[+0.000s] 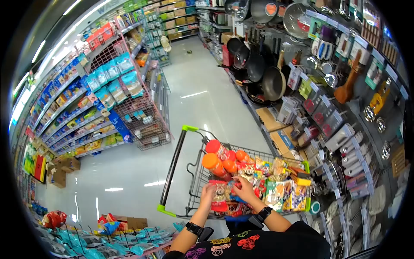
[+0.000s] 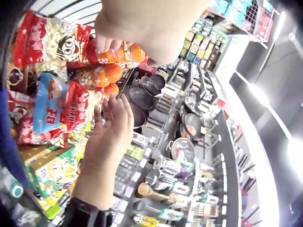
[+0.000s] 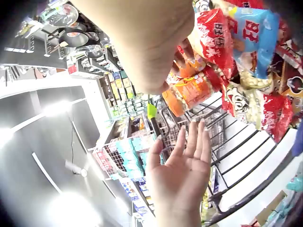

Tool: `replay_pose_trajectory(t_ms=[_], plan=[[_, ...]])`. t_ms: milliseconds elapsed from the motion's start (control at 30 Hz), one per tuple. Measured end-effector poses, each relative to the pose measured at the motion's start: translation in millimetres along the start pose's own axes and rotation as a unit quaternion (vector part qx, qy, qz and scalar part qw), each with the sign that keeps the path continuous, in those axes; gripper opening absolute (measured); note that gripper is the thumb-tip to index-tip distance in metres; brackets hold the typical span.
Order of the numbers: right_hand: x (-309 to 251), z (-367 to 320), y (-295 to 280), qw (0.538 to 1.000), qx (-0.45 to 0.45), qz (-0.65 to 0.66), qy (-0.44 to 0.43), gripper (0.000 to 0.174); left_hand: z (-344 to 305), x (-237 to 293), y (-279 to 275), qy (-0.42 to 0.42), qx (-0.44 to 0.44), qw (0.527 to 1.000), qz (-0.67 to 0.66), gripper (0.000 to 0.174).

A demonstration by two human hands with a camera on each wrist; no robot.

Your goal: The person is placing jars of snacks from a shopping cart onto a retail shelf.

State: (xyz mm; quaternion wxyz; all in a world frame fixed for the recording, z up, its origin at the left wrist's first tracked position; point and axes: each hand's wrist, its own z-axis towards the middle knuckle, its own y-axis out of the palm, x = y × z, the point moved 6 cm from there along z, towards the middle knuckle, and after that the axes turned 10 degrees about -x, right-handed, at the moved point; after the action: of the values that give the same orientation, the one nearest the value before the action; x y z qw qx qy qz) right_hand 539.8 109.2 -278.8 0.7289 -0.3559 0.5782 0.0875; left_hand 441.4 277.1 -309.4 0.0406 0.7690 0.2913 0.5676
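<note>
A shopping cart (image 1: 170, 172) with a black handle and green corners is heaped with packaged snacks. My left hand (image 1: 207, 196) hovers at the near end of the load, palm facing inward and fingers straight, beside a red-and-clear snack bag (image 2: 61, 42) with a cartoon face. My right hand (image 1: 245, 190) is over the middle of the pile with relaxed fingers, close to a blue-and-red snack bag (image 3: 255, 38). Neither hand grips anything. Orange-lidded jars (image 1: 211, 162) lie beyond the hands. Green-and-yellow snack packs (image 1: 276, 196) lie on the right side of the cart.
Frying pans (image 1: 274, 84) and kitchen utensils hang on the shelving along the right. A wire display rack (image 1: 151, 125) with light-blue bags stands across the aisle at left. More bagged goods (image 1: 92, 239) hang at the lower left, near cardboard boxes (image 1: 58, 172).
</note>
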Motion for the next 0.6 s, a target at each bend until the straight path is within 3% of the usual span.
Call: replay_pose_trajectory(t_ms=[167,267,333,433,567,600], plan=[[12.0,67.6,-1.2,0.997,-0.039,-0.072,-0.012,0.052,54.2,-5.3,-18.7,-0.096,0.019,0.979,-0.177,0.046],[14.7,103.9,2.6,0.994,-0.053,-0.098,-0.012,0.069,81.3,-6.4,-30.2,-0.088,0.05,0.983,-0.156,0.05],[12.4,124.3,8.3,0.991,-0.06,-0.114,-0.027,0.069,92.6,-0.2,-29.4,-0.1,0.057,0.984,-0.138,0.054],[11.1,146.0,19.5,0.984,-0.087,-0.156,-0.028,0.075,102.0,8.5,-22.7,-0.107,0.026,0.987,-0.115,0.077],[5.7,155.1,31.2,0.967,-0.1,-0.231,-0.042,0.079,111.5,6.2,-27.7,-0.111,0.033,0.99,-0.081,0.057],[7.4,155.6,34.5,0.963,-0.09,-0.249,-0.055,0.079,110.2,3.7,-28.5,-0.113,0.037,0.99,-0.073,0.061]])
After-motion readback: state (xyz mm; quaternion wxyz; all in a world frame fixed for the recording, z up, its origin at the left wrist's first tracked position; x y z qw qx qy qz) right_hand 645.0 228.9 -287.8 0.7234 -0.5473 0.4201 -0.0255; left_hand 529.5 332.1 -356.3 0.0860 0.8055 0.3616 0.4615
